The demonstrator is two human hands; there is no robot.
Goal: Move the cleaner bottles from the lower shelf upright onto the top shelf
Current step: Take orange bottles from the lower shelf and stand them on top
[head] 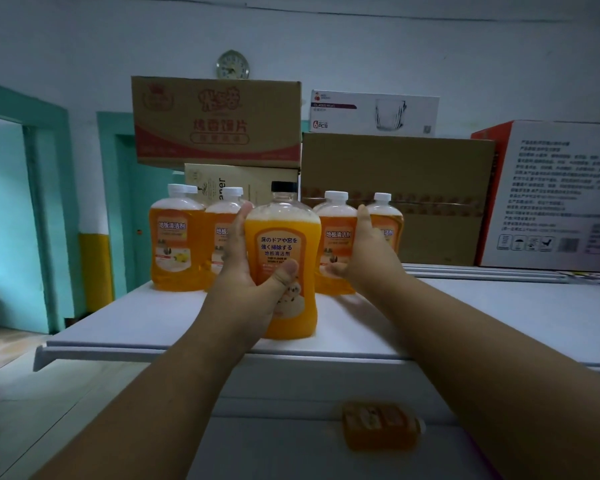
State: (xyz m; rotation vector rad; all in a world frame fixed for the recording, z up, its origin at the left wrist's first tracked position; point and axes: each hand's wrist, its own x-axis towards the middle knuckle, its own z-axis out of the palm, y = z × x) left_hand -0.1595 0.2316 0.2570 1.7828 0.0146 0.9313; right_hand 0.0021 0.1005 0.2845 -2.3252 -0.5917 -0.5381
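Note:
An orange cleaner bottle with a black cap (284, 237) stands upright near the front of the white top shelf (465, 313). My left hand (253, 282) grips its lower left side, thumb across the label. My right hand (364, 258) wraps round a white-capped orange bottle (336, 223) just behind and to the right. Several more white-capped orange bottles stand upright in a row behind, such as one at the left (175, 237) and one at the right (385, 216). Another orange bottle (381, 427) lies on its side on the lower shelf below.
Cardboard boxes are stacked at the back of the top shelf: a red-printed one (219, 123), a plain brown one (413, 188), a glass-mug box (374, 112) and a white and red box (555, 199) at the right. A teal doorway (21, 220) is at the left.

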